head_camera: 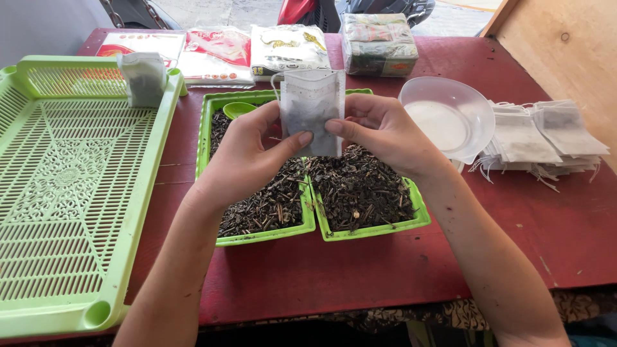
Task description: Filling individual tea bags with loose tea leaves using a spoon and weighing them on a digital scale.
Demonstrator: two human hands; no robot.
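Head view. Left hand (247, 154) and right hand (379, 132) pinch a thin white filter bag (312, 109) by its lower edge, held upright above two green trays (308, 222) of dark, twiggy loose tea (357, 186), so spills fall back. Empty bags (546, 138) lie stacked right of a clear bowl (450, 115).

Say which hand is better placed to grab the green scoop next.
Left, probably. The left hand pinches the tea bag right beside the green scoop in the left tray of loose tea. The right hand sits on the bag's far side, nearer the clear bowl.
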